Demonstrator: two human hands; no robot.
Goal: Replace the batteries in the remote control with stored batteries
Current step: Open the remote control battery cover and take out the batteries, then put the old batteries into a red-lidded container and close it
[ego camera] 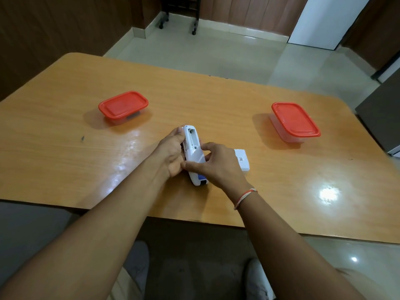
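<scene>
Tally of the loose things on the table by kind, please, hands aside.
Red-lidded boxes: 2 (left box, right box)
Remote: 1
Battery cover: 1
Total: 4

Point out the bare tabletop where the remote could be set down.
Free: the strip between the left red-lidded container and right red-lidded container, beyond the hands; the near left of the table; and the near right. Crowded: the centre, where both hands hold the remote beside the battery cover.
</scene>
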